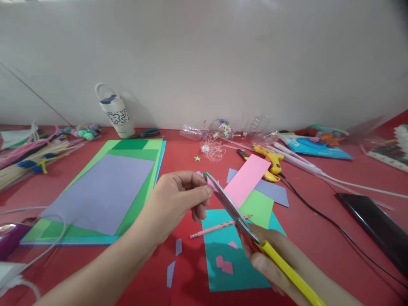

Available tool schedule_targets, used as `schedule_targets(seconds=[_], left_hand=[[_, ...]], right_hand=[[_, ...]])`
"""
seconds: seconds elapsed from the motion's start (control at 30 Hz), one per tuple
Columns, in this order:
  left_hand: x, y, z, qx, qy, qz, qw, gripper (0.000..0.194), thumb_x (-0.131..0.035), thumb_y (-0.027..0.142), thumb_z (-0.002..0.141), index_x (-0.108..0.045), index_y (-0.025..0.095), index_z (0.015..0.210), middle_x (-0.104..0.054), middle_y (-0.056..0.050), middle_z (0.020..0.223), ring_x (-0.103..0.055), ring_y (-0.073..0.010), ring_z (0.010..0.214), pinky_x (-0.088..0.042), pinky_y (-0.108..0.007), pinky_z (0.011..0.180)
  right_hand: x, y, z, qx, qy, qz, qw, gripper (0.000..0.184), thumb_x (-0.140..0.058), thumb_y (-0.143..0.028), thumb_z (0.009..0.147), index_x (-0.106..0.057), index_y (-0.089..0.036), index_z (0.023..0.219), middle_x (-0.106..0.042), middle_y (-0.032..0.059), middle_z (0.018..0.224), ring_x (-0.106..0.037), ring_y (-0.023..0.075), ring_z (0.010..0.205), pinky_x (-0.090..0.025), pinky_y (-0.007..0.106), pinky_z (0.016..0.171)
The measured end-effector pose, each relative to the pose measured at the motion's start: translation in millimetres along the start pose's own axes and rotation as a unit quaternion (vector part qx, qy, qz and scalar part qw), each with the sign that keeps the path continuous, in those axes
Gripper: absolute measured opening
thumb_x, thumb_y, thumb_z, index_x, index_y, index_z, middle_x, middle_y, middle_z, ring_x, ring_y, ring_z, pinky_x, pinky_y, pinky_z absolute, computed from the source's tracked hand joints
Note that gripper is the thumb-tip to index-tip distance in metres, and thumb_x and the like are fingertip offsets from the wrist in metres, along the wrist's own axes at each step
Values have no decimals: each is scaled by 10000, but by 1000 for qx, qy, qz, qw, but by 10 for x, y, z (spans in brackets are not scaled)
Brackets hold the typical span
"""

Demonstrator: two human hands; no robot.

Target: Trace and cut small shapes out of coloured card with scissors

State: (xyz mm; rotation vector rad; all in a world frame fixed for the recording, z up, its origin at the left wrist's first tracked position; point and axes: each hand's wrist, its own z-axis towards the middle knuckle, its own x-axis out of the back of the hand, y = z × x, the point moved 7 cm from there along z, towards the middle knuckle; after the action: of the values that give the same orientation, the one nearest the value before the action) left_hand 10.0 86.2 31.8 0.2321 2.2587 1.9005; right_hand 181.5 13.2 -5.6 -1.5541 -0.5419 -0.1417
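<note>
Between thumb and fingers, my left hand [181, 199] pinches a small piece of pink paper [213, 184]. My right hand [264, 255] grips scissors [234, 210] with yellow handles, their blades reaching up to the pink piece. The blades look close together; whether they are fully closed I cannot tell. Below the hands lies a teal sheet [242, 272] with several pink scraps [227, 267] on it. A pink pencil [213, 228] rests across its upper part. Behind the scissors are a pink paper strip [247, 180], a light green piece [259, 208] and a purple piece [276, 192].
Stacked coloured sheets [105, 193] lie at left, a white tumbler [117, 114] behind them. A yellow glue gun [272, 159] with a black cord and a phone [376, 229] are at right. Clear plastic bits [212, 149] and a green star [197, 158] lie at the back. Purple scraps [171, 273] lie in front.
</note>
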Motion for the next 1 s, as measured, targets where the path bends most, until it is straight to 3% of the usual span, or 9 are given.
schedule_targets(seconds=[0.17, 0.33, 0.43, 0.7, 0.83, 1.0], left_hand=[[1, 14, -11, 3, 4, -6, 1000, 151, -637, 184, 726, -589, 168, 584, -572, 43, 469, -510, -60, 396, -431, -172, 445], [-39, 1, -2, 1, 2, -31, 1000, 142, -655, 209, 739, -591, 165, 621, -578, 42, 491, -520, -66, 415, -444, -178, 452], [-89, -31, 12, -3, -17, -42, 999, 146, -655, 210, 748, -583, 170, 627, -583, 42, 500, -531, -72, 429, -455, -187, 468], [-61, -1, 3, -30, -8, -22, 999, 125, -636, 225, 771, -609, 175, 659, -587, 38, 527, -544, -75, 474, -451, -183, 494], [-85, -11, -6, -23, -16, 0, 1000, 150, -630, 212, 773, -609, 169, 631, -583, 31, 518, -529, -77, 478, -450, -192, 508], [-102, -15, -19, -36, -16, -26, 999, 147, -628, 201, 772, -612, 175, 629, -581, 38, 512, -524, -74, 475, -438, -188, 508]], right_hand=[[-3, -11, 29, -5, -11, 5, 1000, 501, -468, -707, 785, -547, -213, 765, -488, -5, 619, -473, 152, 547, -482, 259, 545], [-128, 75, 112, -4, -101, 51, 994, 554, -425, -769, 756, -422, -216, 739, -328, -50, 627, -300, 107, 516, -304, 227, 462], [-139, 136, 150, -2, -99, 68, 993, 585, -426, -798, 725, -421, -214, 748, -320, -50, 634, -269, 107, 526, -252, 241, 464], [-78, 129, 171, 6, -87, 61, 994, 578, -475, -777, 720, -421, -202, 713, -330, -55, 628, -271, 94, 527, -280, 227, 483], [-86, 149, 163, 4, -106, 69, 992, 551, -498, -753, 725, -448, -205, 755, -347, -52, 600, -282, 102, 509, -226, 227, 434], [-165, 376, 188, -18, -111, 88, 990, 543, -538, -754, 675, -474, -220, 742, -355, -44, 582, -315, 112, 485, -288, 237, 428]])
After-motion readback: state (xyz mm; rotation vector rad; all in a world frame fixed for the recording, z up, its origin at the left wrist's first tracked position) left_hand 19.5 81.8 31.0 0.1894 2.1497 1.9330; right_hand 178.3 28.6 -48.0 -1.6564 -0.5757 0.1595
